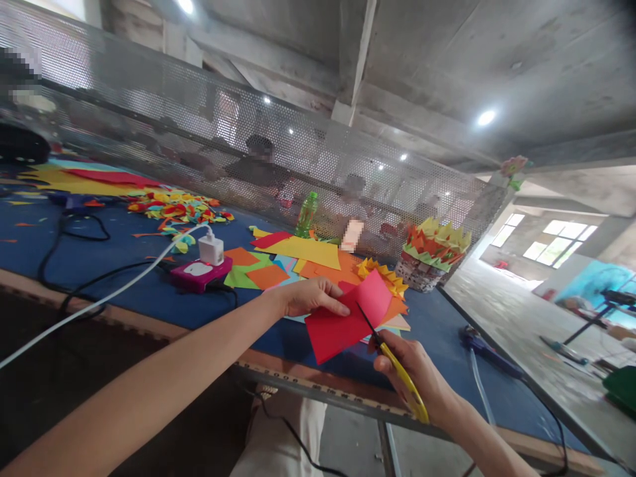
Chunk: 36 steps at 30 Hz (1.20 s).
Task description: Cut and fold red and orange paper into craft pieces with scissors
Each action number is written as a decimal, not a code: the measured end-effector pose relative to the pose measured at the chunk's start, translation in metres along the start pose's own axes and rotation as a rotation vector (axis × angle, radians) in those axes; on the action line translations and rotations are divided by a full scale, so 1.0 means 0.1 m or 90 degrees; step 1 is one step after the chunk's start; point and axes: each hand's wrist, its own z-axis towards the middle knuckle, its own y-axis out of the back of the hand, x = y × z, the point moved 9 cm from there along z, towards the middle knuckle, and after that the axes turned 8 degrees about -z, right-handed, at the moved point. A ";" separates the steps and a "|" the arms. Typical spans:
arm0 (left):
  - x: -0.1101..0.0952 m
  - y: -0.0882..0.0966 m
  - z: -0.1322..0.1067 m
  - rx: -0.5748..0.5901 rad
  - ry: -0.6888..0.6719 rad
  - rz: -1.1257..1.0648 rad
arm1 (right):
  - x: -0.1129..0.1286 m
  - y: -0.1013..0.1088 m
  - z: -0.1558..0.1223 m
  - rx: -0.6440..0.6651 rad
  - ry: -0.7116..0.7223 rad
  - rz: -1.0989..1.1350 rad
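Observation:
My left hand (318, 298) pinches a sheet of red paper (335, 334) at its upper left, above the near edge of the table. The paper is partly cut, and its right part bends upward. In my right hand (415, 368) is a pair of scissors (405, 381) with yellow handles, its dark blades in the cut of the red paper. Behind the sheet lie loose coloured papers (308, 252) in yellow, orange, green and blue. An orange-yellow paper piece with a zigzag edge (392, 281) sits just beyond the red sheet.
A magenta power strip (201, 275) with a white charger (211, 248) and cables stands at left. Paper scraps (173, 205) are heaped farther back. A green bottle (307, 215) and a basket of folded paper (422, 271) stand near the mesh partition (189, 132). A blue corded tool (489, 351) lies at right.

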 end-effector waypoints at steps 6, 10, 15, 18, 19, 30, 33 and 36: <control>0.02 0.01 0.00 -0.007 0.014 -0.002 | -0.05 0.00 0.01 -0.018 -0.022 -0.015; 0.03 0.02 -0.01 -0.020 0.028 -0.013 | 0.01 0.01 0.02 -0.015 0.000 -0.029; 0.04 0.03 -0.01 -0.038 0.037 -0.025 | 0.07 0.02 0.00 -0.020 0.047 -0.066; 0.05 0.03 0.00 -0.042 0.043 -0.033 | 0.08 0.02 0.00 -0.020 0.042 -0.073; 0.05 0.04 0.00 -0.043 0.045 -0.035 | 0.09 0.02 0.01 -0.022 0.043 -0.074; 0.06 0.02 -0.01 -0.014 0.047 -0.026 | 0.07 0.00 0.10 -0.035 0.035 -0.037; 0.06 0.01 -0.01 -0.011 0.050 -0.021 | 0.03 -0.01 0.11 -0.041 0.022 -0.046; 0.07 0.01 -0.01 -0.014 0.051 -0.020 | 0.02 0.00 0.11 -0.047 0.012 -0.057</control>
